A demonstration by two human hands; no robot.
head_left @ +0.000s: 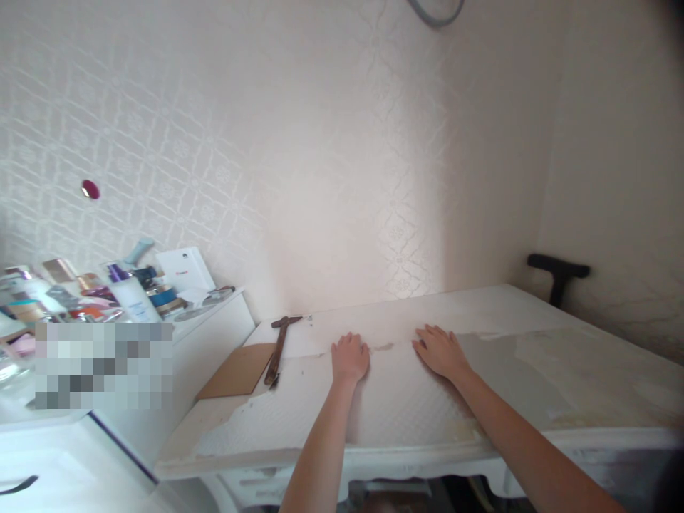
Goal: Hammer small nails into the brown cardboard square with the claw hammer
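Observation:
My left hand (350,358) rests palm down near the middle of a worn white table (395,406), its fingers slightly curled and a little apart. To its right, my right hand (439,350) lies flat on the same top with the fingers spread. Neither hand holds anything. Patches of the tabletop's covering look peeled or discoloured. Left of my left hand, a hammer (278,353) with a wooden handle lies partly on a brown board (238,370); neither hand touches them.
A white cabinet (214,356) stands against the table's left side, crowded with bottles, jars and a white box (186,272). Patterned wallpaper (331,178) rises behind the table. A black T-shaped armrest or handle (558,271) shows beyond the right edge. A grey cable (437,18) hangs above.

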